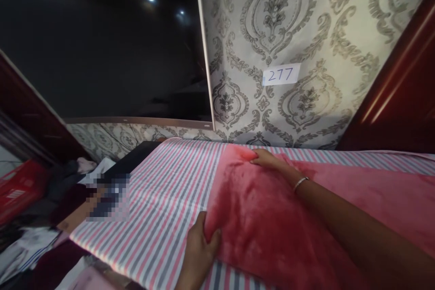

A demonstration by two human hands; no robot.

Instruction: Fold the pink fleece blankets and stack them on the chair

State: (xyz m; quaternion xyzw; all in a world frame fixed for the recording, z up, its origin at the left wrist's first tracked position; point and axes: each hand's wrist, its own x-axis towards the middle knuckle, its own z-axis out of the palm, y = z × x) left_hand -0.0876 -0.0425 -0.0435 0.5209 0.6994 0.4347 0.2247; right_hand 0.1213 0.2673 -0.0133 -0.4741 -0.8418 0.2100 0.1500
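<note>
A pinkish-red plush blanket (258,213) lies over a striped cloth (170,181) in white, pink and grey. My left hand (200,244) is closed on the blanket's near left corner, thumb and fingers pinching its edge. Farther back, my right hand (265,158) grips the far left corner, where a brighter red patch of the fabric shows at the fingertips. A thin bracelet (301,183) circles my right wrist. Toward the right the blanket runs on under my right forearm and out of view.
A large dark television (112,45) hangs on the patterned wall above the striped surface. A paper marked 277 (281,74) is stuck to the wallpaper. Dark red wood (390,81) stands at right. Clothes (30,244) and a red item (20,186) lie lower left.
</note>
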